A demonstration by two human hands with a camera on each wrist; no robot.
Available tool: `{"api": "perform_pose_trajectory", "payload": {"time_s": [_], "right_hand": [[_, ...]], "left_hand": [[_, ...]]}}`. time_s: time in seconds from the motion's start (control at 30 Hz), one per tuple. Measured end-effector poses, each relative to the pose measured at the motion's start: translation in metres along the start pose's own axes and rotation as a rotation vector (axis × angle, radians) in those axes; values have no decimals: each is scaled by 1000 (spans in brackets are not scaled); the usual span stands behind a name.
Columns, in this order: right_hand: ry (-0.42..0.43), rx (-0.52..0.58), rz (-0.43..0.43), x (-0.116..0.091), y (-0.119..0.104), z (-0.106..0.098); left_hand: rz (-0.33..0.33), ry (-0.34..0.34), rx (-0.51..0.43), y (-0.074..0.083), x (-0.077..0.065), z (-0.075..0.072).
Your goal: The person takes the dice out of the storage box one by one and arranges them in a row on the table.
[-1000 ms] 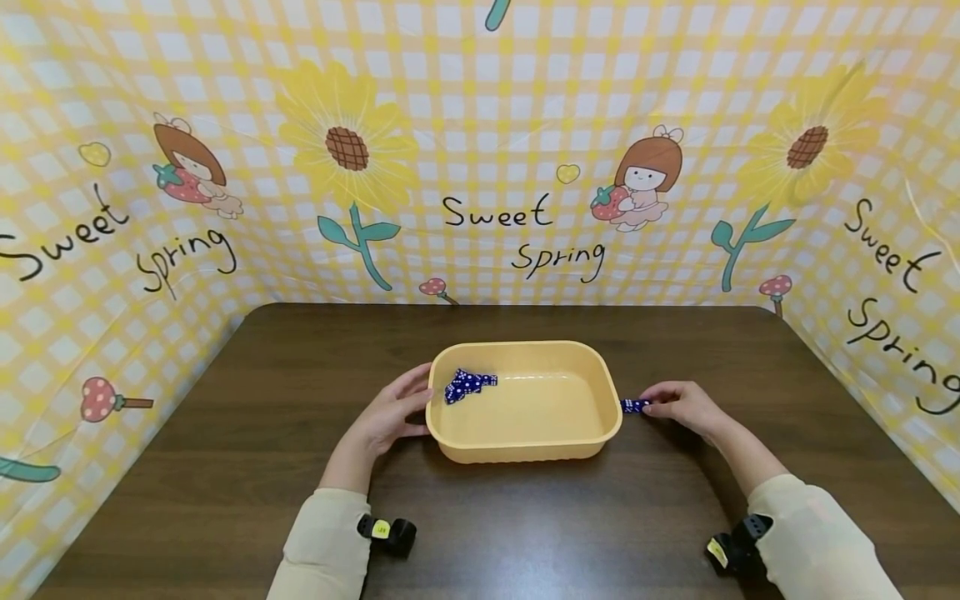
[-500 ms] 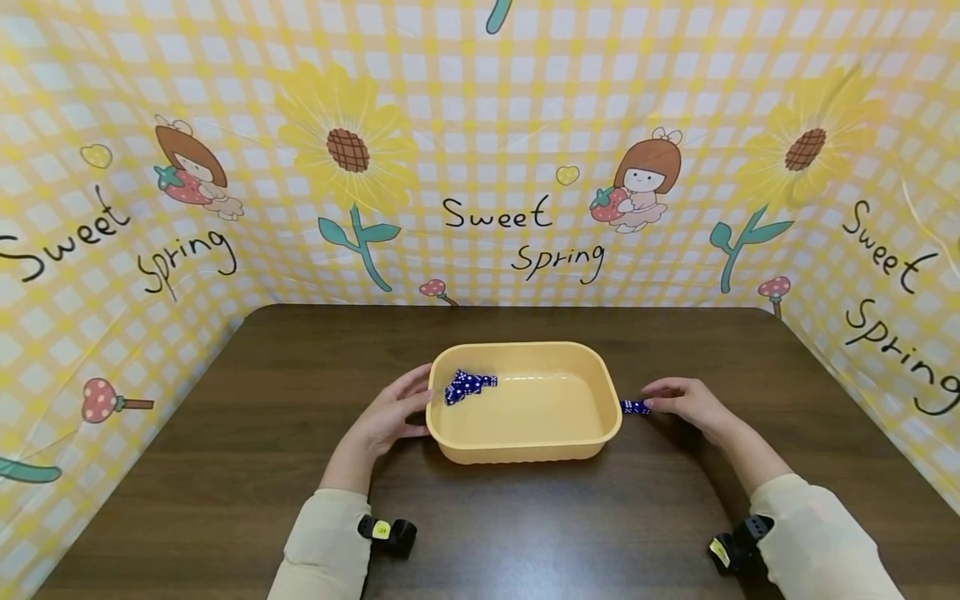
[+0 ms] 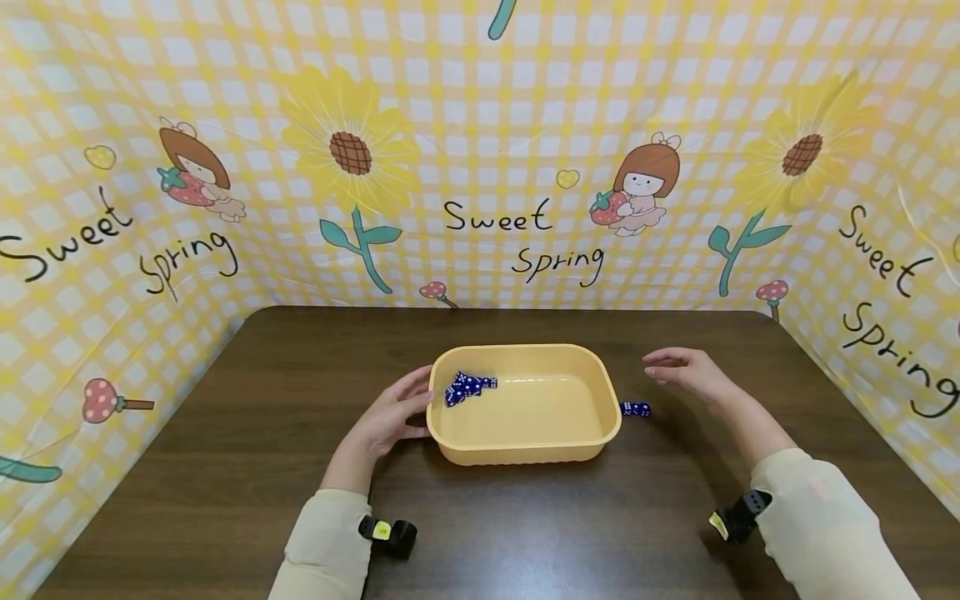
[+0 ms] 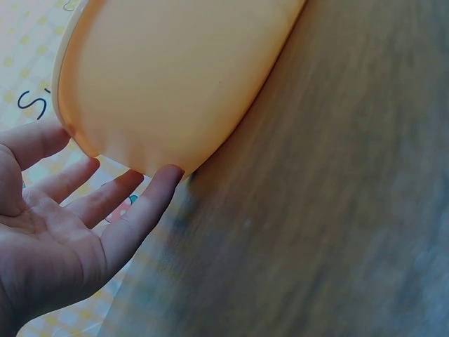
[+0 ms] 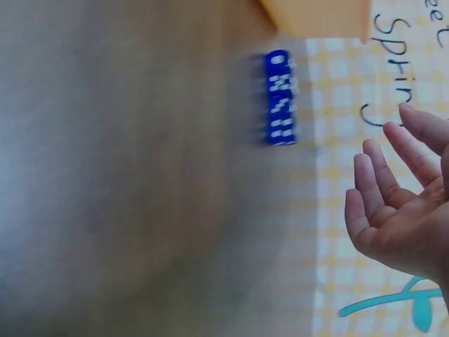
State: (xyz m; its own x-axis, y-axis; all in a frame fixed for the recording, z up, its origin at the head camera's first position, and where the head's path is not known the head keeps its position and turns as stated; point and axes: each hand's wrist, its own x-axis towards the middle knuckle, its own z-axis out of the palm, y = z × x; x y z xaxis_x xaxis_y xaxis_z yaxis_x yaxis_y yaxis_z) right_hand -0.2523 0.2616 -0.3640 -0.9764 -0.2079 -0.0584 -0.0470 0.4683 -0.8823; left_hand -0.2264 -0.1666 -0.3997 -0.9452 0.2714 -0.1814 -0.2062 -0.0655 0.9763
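A person's left hand (image 3: 393,417), fingers spread and loosely extended, rests its fingertips against the near-left end of a yellow tray (image 3: 540,421) on a dark wooden table (image 3: 510,529); it does not appear to grip. Inside the tray, toward its left end, blue dice with white pips (image 3: 468,387) lie bunched together, too tightly to count from here, while the rest of the tray floor is bare. Outside, on the tabletop just beside the tray's right end, a short row of dice (image 3: 636,409) sits in a straight line, seemingly four of them, face to face. The lining-up looks done for those few; the bunch in the tray appears to be the part left, which would put the work at an early stage. At far right, the right hand (image 3: 693,377) hangs above the table beyond the row, fingers parted, holding nothing, well clear of the dice.
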Motion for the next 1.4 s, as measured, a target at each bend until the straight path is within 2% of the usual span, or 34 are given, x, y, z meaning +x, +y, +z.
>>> {"api": "perform_pose_trajectory", "payload": {"time_s": [0.37,0.63,0.73,1.17,1.4], "right_hand": [[-10,-20,-23,21,-39,2],[-36,21,-84,35,-57,21],[-44,46,-87,34,-70,31],[-77,130,-81,52,-80,65],[-97,170,-64,58,-85,86]], "left_hand": [[2,2,-1,0,0,-1],[-4,19,-1,-1,-1,-2],[1,16,2,-1,-1,-2],[5,14,-1,-3,2,-3],[64,-22,17,-2,-3,-2]]}}
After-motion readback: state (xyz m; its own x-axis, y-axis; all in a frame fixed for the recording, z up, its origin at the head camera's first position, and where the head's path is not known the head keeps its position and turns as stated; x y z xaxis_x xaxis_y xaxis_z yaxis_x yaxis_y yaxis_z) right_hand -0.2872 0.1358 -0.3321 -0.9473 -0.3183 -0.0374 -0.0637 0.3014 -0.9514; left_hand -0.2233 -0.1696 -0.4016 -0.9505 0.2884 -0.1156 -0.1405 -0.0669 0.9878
